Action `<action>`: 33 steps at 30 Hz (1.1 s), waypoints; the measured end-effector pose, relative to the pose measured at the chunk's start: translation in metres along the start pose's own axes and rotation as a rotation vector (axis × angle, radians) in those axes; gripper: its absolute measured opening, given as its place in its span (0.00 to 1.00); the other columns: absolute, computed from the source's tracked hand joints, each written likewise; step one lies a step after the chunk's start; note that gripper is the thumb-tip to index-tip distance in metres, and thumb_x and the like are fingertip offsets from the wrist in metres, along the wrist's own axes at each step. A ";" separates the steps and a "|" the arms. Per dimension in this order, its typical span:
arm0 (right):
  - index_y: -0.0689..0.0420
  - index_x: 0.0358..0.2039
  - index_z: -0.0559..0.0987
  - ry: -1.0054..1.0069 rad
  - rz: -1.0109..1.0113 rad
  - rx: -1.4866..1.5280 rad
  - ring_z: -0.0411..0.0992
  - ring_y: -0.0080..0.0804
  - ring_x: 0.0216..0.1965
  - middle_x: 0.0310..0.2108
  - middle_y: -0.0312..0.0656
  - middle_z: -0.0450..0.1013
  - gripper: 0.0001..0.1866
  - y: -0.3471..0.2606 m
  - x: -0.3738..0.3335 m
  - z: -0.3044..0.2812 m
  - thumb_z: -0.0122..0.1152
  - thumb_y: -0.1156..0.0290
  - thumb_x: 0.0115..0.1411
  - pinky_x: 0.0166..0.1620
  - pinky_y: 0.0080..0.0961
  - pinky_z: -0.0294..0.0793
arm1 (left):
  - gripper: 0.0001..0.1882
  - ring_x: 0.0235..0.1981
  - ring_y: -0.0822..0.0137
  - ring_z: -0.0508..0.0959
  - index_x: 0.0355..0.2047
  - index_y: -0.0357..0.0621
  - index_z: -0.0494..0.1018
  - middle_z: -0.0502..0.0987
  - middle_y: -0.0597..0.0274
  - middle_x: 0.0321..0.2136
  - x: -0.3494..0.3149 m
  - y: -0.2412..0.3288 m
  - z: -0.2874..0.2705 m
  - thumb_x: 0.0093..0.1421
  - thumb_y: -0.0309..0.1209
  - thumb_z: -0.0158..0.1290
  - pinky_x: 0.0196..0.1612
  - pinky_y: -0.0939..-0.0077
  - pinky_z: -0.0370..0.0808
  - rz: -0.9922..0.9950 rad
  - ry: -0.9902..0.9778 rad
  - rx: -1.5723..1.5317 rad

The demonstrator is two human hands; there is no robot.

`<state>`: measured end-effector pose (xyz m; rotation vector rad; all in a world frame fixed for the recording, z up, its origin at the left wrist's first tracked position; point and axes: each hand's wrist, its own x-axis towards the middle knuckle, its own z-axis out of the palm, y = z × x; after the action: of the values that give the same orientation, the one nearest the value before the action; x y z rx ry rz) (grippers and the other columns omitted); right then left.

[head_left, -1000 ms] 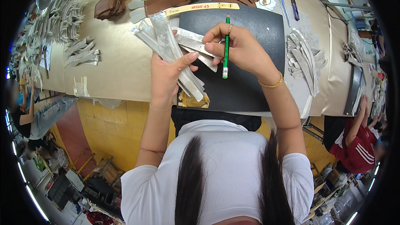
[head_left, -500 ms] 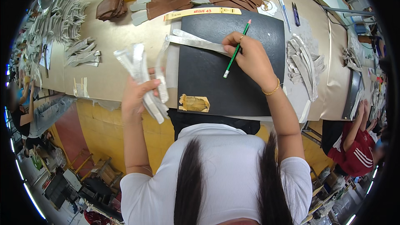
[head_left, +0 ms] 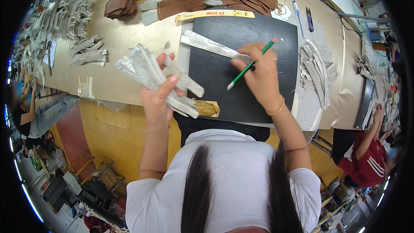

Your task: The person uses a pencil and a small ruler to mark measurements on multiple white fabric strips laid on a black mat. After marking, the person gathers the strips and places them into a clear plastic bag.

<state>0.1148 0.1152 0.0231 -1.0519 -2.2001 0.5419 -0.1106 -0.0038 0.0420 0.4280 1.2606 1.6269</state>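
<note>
A fanned bundle of silvery-grey strips (head_left: 144,67) is gripped in my left hand (head_left: 158,101), left of the black board (head_left: 254,108). One shorter strip (head_left: 189,83) sticks out past my fingers over the board's left edge. My right hand (head_left: 264,77), slightly blurred, has a green pencil (head_left: 239,77) between its fingers, slanting across the board with its pink end up and right. Flat on the board lies a single silvery strip (head_left: 209,44). Its right end goes under the fingers of my right hand, so I cannot see whether they press on it.
A pale yellow curved ruler (head_left: 215,14) lies along the board's far edge, with brown strips (head_left: 183,6) behind. More grey strips (head_left: 315,71) are piled at right, and others (head_left: 88,51) at left. A pen (head_left: 298,17) and dark scissors (head_left: 309,19) lie far right.
My left hand has come rightward with its bundle, toward the board. Where two strips crossed on the board, one now lies there. My right hand has shifted slightly, still with the pencil.
</note>
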 end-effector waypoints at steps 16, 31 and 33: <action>0.59 0.37 0.83 -0.415 0.380 0.159 0.76 0.36 0.30 0.33 0.41 0.79 0.07 -0.011 -0.054 -0.037 0.70 0.75 0.58 0.35 0.30 0.73 | 0.28 0.49 0.58 0.76 0.66 0.46 0.59 0.72 0.49 0.55 0.013 -0.004 -0.017 0.67 0.26 0.53 0.52 0.60 0.78 -0.194 0.117 -0.366; 0.55 0.30 0.80 -0.161 -0.063 0.196 0.73 0.38 0.32 0.28 0.37 0.73 0.12 -0.067 -0.028 0.009 0.76 0.65 0.51 0.36 0.33 0.71 | 0.31 0.43 0.64 0.74 0.69 0.51 0.53 0.72 0.59 0.40 0.005 -0.024 0.016 0.70 0.24 0.52 0.54 0.56 0.73 -0.077 -0.088 -0.485; 0.57 0.31 0.80 -0.224 0.052 0.346 0.74 0.38 0.31 0.28 0.39 0.75 0.10 -0.066 -0.030 0.007 0.74 0.68 0.54 0.35 0.33 0.72 | 0.33 0.41 0.65 0.74 0.70 0.51 0.51 0.71 0.61 0.38 0.003 -0.023 0.017 0.70 0.24 0.53 0.52 0.59 0.73 -0.076 -0.094 -0.403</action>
<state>0.0891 0.0515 0.0469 -0.8993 -2.1635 1.0664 -0.0885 0.0070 0.0279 0.2002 0.8399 1.7225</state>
